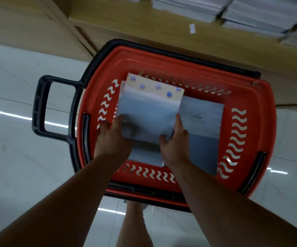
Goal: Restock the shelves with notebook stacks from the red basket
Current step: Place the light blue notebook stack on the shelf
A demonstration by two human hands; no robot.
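Head view: red basket (179, 56) sits on the floor, with the shelf (144, 27) just beyond its far rim. Left hand (112, 138) and right hand (176, 145) each grip a near corner of the notebook stack (147, 113) inside the basket rim, fingers wrapped round its edges, probably two-handed to keep the loose stack square. More notebooks (204, 136) lie at the basket's right side.

Red plastic basket, black rim and loop handle (261, 97): 1. Bare hands: 2 (left hand (112, 139), right hand (176, 147)). Blue-grey notebook stack (147, 118) between them: 1. Further blue-grey notebooks (204, 136) in basket: 2. White notebook with blue round marks (154, 82): 1; marks: 5. White wrapped stacks (188, 8) on wooden shelf (126, 24): at least 3, blurred.
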